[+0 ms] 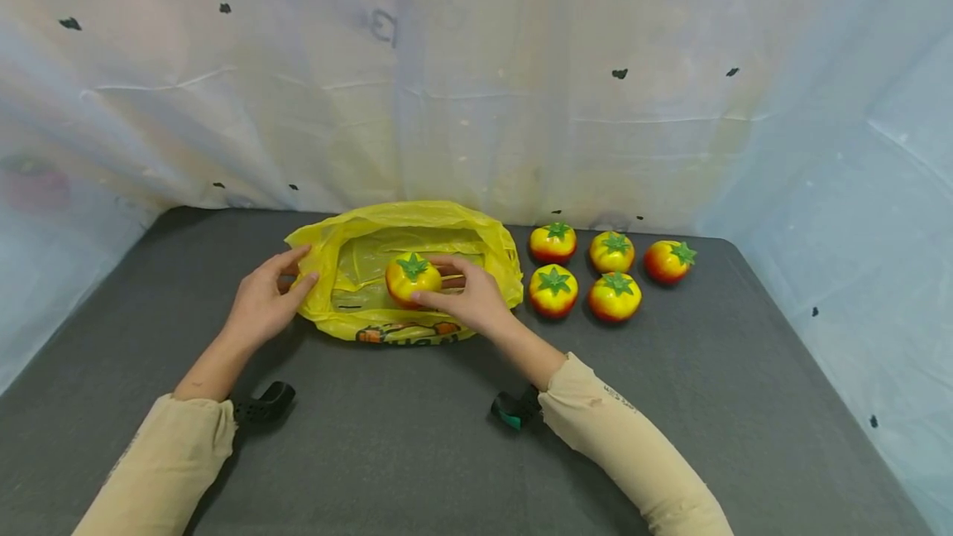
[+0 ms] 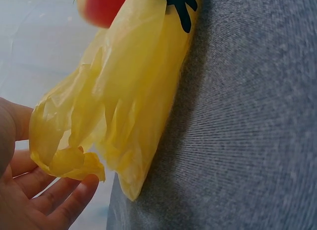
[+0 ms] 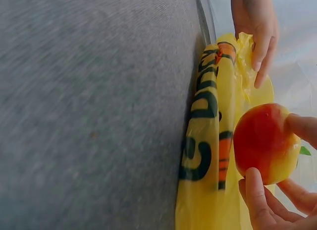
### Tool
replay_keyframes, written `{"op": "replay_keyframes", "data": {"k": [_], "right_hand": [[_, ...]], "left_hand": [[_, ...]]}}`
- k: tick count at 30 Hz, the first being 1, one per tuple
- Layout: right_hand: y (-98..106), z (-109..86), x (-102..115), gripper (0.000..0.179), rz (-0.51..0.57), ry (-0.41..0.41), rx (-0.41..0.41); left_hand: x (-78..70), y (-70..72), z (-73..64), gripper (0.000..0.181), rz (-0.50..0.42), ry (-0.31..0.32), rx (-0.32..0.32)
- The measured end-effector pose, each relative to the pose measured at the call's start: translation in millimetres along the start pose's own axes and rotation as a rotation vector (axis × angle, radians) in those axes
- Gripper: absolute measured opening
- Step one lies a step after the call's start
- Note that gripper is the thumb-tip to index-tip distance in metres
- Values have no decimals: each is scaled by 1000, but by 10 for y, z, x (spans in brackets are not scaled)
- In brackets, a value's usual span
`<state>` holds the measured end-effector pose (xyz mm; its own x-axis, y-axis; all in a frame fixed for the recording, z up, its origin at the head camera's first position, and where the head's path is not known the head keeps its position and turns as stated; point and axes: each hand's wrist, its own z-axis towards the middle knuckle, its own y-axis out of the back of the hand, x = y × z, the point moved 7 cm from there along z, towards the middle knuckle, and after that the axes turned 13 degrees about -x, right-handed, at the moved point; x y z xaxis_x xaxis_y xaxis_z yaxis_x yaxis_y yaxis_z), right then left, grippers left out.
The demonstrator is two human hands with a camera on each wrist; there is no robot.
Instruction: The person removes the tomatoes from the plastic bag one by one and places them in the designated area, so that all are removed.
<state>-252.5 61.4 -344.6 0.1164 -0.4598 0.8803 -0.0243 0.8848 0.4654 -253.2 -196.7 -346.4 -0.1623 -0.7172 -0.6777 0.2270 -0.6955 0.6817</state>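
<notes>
My right hand [image 1: 476,296] grips a yellow-and-red toy tomato [image 1: 412,281] with a green star-shaped leaf top, thumb on one side and fingers on the other. It holds the tomato over the mouth of a yellow plastic bag [image 1: 506,271]. In the right wrist view the red side of the tomato [image 3: 262,141] faces the camera. Spread at the bag's left rim, my left hand [image 1: 264,296] touches the plastic, thumb and fingers apart. The left wrist view shows crumpled bag edge [image 2: 74,163] against these fingers [image 2: 74,202].
Several more toy tomatoes [image 1: 553,292] stand on the dark grey table [image 1: 402,453] right of the bag, roughly in two rows. Pale sheeting [image 1: 476,64] hangs behind the table and along its sides. Black straps [image 1: 264,404] show at both wrists.
</notes>
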Motion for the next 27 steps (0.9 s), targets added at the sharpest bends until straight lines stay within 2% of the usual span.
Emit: {"op": "replay_keyframes", "data": {"k": [13, 27], "right_hand": [[215, -52, -134, 55, 1, -25, -12], [493, -69, -127, 56, 4, -18, -45]], "left_hand": [[34, 4, 4, 55, 12, 1, -4], [31, 7, 20, 55, -4, -13, -10]]}}
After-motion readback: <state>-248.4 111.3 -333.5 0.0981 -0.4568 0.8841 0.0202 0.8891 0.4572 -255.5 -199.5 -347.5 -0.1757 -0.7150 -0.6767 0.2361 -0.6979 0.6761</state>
